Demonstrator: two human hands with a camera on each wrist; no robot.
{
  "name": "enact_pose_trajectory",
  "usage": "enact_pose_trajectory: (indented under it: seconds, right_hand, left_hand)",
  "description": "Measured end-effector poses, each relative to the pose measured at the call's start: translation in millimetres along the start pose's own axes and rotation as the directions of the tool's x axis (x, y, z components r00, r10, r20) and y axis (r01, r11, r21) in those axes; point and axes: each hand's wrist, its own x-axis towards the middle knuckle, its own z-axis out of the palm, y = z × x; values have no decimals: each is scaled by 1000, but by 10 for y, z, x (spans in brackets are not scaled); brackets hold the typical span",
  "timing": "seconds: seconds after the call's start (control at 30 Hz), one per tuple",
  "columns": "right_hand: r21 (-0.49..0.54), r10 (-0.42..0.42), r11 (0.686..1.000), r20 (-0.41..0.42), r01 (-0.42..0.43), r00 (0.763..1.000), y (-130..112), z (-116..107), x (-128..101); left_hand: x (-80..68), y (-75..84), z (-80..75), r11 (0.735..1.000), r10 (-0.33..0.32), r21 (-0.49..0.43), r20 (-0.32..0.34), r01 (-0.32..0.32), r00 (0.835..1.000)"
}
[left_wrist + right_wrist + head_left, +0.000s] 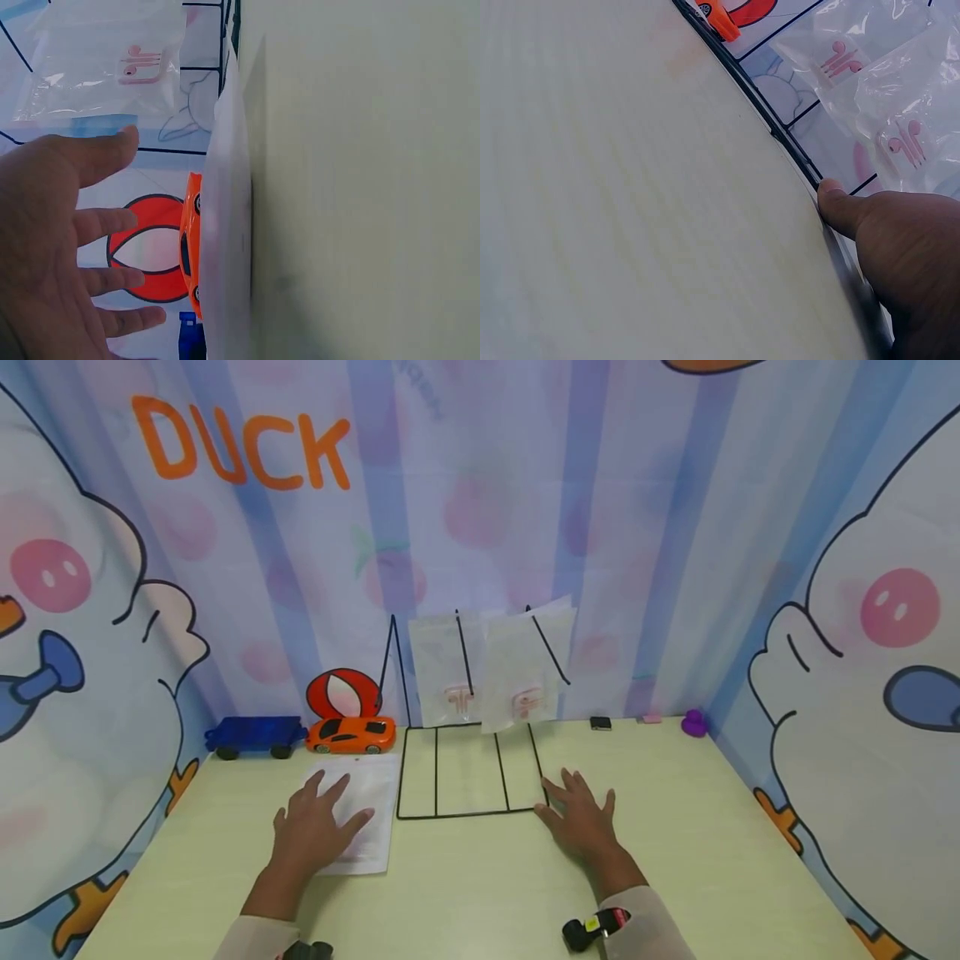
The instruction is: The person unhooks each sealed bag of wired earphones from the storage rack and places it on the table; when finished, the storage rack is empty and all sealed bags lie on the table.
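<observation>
A black wire display rack [453,816] stands on the table with hooks rising at its back. Two translucent plastic bags [442,652] [922,90] hang from the hooks, each showing pink earphones [141,65] low on its front. My left hand [311,827], fingers spread and holding nothing, is over a flat white pouch [372,847] lying left of the rack; part of the pouch is hidden beneath it. At the rack's front right corner is my right hand [581,822], its fingers spread. The right thumb [836,206] is right at the rack's edge in the right wrist view.
An orange toy car [352,735] and a blue toy trailer [255,737] stand at the back left. Along the back right are a small black block [600,723], a pink piece [649,719] and a purple toy duck [694,723]. A printed curtain [480,510] closes off the back.
</observation>
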Motion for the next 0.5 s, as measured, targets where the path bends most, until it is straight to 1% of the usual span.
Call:
enact_pose_trajectory:
  seconds: [0.1, 0.23, 0.37, 0.5]
  right_hand:
    - [-5, -5, 1000, -6, 5, 1000, 7, 2, 2]
    - [-6, -5, 1000, 2, 5, 1000, 12, 12, -4]
    - [2, -7, 1000, 8, 7, 1000, 3, 7, -12]
    - [5, -16, 1000, -7, 16, 1000, -10, 4, -9]
  left_hand:
    - [98, 57, 2, 992, 47, -118, -17, -49, 999]
    - [243, 122, 4, 962, 74, -262, -17, -76, 997]
    - [370, 178, 16, 940, 97, -325, -33, -103, 995]
    - [510, 224, 50, 902, 111, -416, -33, -115, 993]
